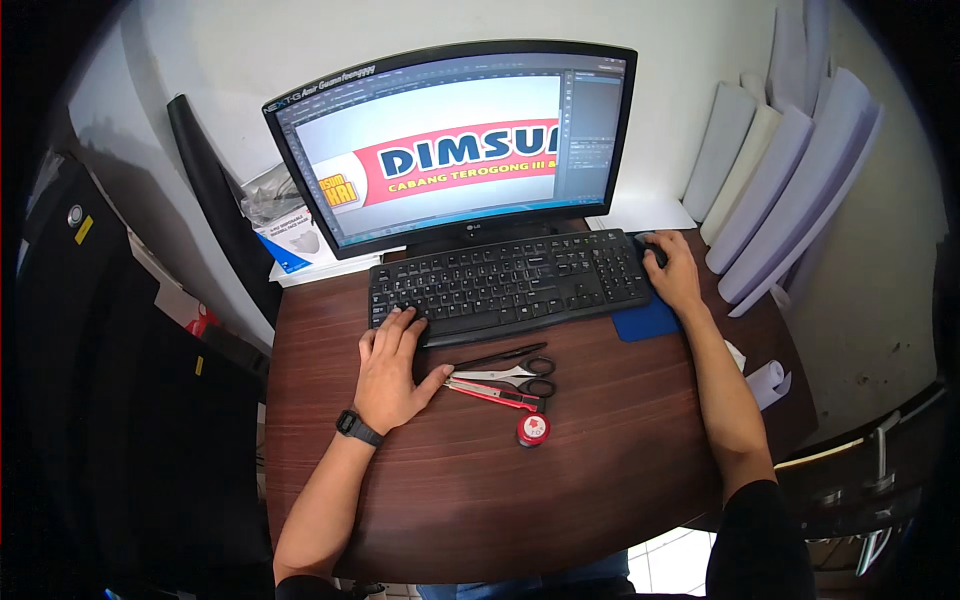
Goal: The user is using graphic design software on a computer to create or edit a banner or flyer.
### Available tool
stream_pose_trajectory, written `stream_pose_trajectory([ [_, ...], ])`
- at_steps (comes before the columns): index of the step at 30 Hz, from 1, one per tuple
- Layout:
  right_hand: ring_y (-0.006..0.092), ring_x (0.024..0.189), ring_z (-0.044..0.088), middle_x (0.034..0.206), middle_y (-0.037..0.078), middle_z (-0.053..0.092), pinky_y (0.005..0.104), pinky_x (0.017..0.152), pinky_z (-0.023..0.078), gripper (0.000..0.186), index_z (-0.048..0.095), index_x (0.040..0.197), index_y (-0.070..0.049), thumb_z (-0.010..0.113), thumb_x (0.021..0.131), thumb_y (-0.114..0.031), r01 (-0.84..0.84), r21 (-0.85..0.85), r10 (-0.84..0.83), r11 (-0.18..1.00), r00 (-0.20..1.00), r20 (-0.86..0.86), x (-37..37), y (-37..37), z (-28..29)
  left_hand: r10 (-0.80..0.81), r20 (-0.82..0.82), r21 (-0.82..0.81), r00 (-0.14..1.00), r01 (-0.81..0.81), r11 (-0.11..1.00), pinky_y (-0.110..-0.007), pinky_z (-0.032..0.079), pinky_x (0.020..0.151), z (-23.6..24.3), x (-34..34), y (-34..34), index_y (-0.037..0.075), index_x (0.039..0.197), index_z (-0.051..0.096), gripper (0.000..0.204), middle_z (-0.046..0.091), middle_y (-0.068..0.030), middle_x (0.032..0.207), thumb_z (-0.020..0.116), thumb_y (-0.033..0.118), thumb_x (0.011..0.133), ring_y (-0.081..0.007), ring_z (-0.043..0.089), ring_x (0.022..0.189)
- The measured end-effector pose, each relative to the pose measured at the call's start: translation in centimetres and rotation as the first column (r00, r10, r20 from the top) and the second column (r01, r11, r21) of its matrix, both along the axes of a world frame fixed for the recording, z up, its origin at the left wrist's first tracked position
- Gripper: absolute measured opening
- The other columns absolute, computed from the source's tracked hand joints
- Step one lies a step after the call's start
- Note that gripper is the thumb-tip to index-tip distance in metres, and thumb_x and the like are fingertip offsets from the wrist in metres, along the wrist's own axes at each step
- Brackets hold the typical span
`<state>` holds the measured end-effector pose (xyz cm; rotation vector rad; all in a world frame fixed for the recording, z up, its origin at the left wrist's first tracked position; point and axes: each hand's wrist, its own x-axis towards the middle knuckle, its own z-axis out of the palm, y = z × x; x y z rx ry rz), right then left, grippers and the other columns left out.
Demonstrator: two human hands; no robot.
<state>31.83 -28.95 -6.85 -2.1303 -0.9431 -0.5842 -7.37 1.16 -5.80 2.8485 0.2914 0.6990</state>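
In the head view, spreads the left hand [395, 370] wide, fingertips on lower-left keys of a matte black plastic keyboard [510, 285] lying across the far part of a wood-grained, reddish-brown counter [550, 510]; curls the right hand [674, 268] round a dark mouse [657, 254] just right of the keyboard, mostly covering it, beside a flat blue mat [645, 322]; has, near the left thumb, a slim black pen [500, 356], steel scissors [515, 376] with looped black handles, a narrow red cutter [497, 393] and a round red-and-white case [533, 429]; cannot tell thumb and scissors touching from just apart; behind the keyboard, faces a black-framed monitor [450, 160], blocking part of the wall [430, 25]; at right, smooth, pale upright rolls [770, 195]; at left, a long black tube [215, 195] and a printed box [295, 245].
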Motion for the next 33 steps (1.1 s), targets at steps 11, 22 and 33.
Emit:
stream_pose_trajectory([
  [11, 0.0357, 0.115, 0.064, 0.122, 0.015, 0.069, 0.0448, 0.1, 0.052, 0.029, 0.075, 0.115, -0.003, 0.068, 0.09, -0.016, 0.014, -0.024, -0.013, 1.0, 1.0, 0.024, 0.2, 0.1, -0.3, 0.009, -0.016, 0.019, 1.0, -0.009, 1.0, -0.052, 0.029, 0.119, 0.0, 0.0, -0.1, 0.001, 0.142, 0.057, 0.069, 0.05, -0.0202, 0.153, 0.082, 0.033, 0.086, -0.0376, 0.042, 0.148],
  [22, 0.035, 0.114, 0.064, 0.123, 0.013, 0.068, 0.0452, 0.1, 0.052, 0.03, 0.075, 0.115, -0.006, 0.067, 0.09, -0.019, 0.047, -0.047, -0.049, 0.998, 0.998, -0.029, -0.1, 0.2, 0.3, -0.128, -0.125, 0.033, 0.984, 0.133, 0.991, -0.047, 0.038, 0.113, 2.9, 6.3, -1.8, 0.0, 0.134, 0.064, 0.059, 0.059, -0.0197, 0.142, 0.076, 0.04, 0.092, -0.0374, 0.055, 0.133],
  [33, 0.0347, 0.115, 0.063, 0.122, 0.012, 0.068, 0.0467, 0.1, 0.052, 0.03, 0.075, 0.114, -0.005, 0.067, 0.09, -0.021, 0.04, -0.043, -0.041, 0.998, 0.999, -0.019, 0.3, 0.3, -0.1, -0.201, -0.189, 0.009, 0.961, 0.206, 0.978, -0.049, 0.04, 0.106, 3.9, 16.6, -5.4, 0.001, 0.119, 0.07, 0.053, 0.064, -0.0156, 0.122, 0.074, 0.046, 0.092, -0.0336, 0.058, 0.123],
])
